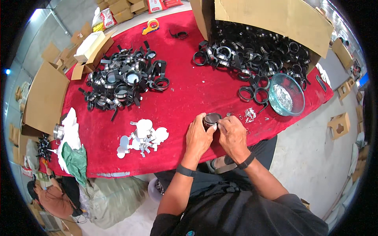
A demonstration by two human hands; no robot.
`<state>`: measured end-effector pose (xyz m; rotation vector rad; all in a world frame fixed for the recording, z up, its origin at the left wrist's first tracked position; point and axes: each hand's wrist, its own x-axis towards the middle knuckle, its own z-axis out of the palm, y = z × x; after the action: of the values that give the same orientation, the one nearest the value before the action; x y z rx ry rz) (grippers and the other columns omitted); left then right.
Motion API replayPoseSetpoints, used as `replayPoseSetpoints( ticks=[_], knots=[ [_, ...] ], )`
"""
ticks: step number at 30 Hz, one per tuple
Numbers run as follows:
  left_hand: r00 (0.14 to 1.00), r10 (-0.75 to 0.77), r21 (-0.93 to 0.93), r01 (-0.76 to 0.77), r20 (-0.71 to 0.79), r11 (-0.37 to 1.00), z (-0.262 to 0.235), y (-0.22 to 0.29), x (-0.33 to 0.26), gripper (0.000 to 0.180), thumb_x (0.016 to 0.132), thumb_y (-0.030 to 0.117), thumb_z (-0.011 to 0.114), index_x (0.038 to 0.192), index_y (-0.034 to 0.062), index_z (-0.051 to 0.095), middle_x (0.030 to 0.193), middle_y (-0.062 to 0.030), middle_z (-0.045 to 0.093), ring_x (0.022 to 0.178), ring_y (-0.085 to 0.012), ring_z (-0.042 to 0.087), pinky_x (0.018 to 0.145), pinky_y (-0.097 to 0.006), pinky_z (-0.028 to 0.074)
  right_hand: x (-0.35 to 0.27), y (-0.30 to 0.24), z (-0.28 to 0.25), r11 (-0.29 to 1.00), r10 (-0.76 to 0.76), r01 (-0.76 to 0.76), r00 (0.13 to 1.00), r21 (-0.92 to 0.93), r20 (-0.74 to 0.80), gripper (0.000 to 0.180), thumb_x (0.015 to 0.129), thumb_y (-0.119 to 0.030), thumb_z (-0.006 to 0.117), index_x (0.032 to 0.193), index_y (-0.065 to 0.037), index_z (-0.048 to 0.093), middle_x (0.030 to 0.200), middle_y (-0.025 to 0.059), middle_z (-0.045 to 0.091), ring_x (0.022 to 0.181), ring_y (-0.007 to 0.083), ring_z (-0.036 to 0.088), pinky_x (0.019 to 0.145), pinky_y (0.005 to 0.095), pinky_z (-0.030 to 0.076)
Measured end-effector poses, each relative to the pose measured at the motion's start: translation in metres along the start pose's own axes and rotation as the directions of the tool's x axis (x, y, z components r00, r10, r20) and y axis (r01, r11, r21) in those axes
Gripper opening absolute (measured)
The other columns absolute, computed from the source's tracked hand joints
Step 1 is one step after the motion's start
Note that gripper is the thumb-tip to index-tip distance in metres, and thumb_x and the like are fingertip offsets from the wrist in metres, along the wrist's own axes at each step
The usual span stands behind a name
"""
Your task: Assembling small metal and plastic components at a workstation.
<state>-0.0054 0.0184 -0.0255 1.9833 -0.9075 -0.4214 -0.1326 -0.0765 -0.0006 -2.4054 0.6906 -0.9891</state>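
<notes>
Close in front of me, my left hand (200,135) is closed round a round black ring part (213,118) with a metallic band and a dark grey disc face. My right hand (234,135) has its thumb and fingers pinched at the right rim of this part. Whether a small piece sits between those fingertips is hidden. Just right of that hand, small silvery pins (250,115) lie loose on the red cloth. To the left is a heap of white discs with tabs (143,135).
A clear bowl (302,103) holds more pins at the right. Black rings spill from a cardboard box (271,17) at the back right. Another heap of ring parts (122,80) lies back left, near a tape dispenser (151,26). A person (57,198) is at lower left.
</notes>
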Motion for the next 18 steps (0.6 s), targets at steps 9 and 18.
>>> replayPoseSetpoints(
  ticks=[9,18],
  knots=[
    [0.982,0.183,0.068,-0.186,0.044,0.980,-0.005,-0.004,0.003,0.047,0.097,0.016,0.077,0.142,0.0010,0.071,0.141,-0.0275,0.070,0.129,-0.0426,0.069,0.112,-0.046,0.054,-0.001,-0.008,-0.005,0.994,0.107,-0.107,0.994,0.012,0.022,0.017,0.098,-0.013,0.074,0.104,0.002,0.076,0.098,0.0214,0.071,0.091,0.0421,0.070,0.082,0.0517,0.058],
    [0.984,0.101,0.009,-0.103,0.144,0.995,-0.015,-0.004,0.008,0.046,0.099,0.015,0.075,0.141,-0.0047,0.072,0.143,-0.0239,0.072,0.135,-0.0339,0.069,0.118,-0.040,0.050,0.026,0.032,0.028,0.659,0.676,-0.743,0.653,0.116,0.342,0.042,0.092,-0.035,0.069,0.097,0.005,0.080,0.093,0.0309,0.078,0.094,0.0462,0.079,0.089,0.0532,0.060]
  ],
)
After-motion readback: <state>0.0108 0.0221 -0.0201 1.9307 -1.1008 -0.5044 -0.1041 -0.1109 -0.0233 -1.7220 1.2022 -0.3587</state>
